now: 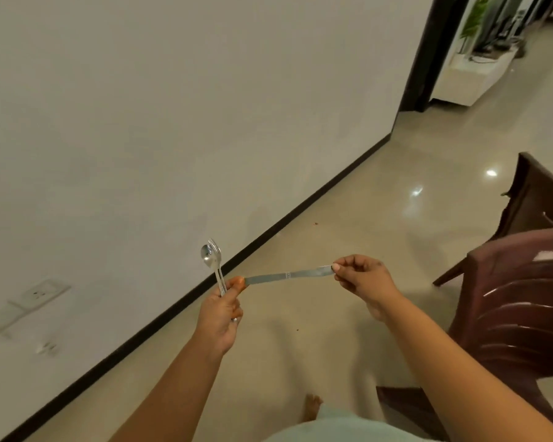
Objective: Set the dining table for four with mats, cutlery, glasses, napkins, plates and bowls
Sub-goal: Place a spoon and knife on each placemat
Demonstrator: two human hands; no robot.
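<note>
The left hand (220, 314) is curled round the handles of a spoon (208, 254) and a fork (216, 250), which stand upright together above its fist, and its thumb and fingertip also pinch one end of a table knife (288, 275). The right hand (363, 279) pinches the other end of that knife between thumb and forefinger, its remaining fingers curled in, so the knife spans flat and nearly level between the 2 hands, in the air above the floor (348, 218). Both bare forearms reach forward from the bottom of the view, and a bare foot (312, 406) shows on the floor below them. Ahead and under the hands the glossy beige floor lies open, bounded on the left by a pale wall (173, 106) with a dark skirting line (268, 234) running diagonally; a switch plate and socket (39, 295) sit low on that wall. Close on the right stand 2 dark maroon plastic chairs (524, 298), the nearer one just beside the right forearm. Far off at upper right a dark door frame (428, 52) opens onto another room, where a white cabinet (470, 74) holds a green plant (474, 17).
</note>
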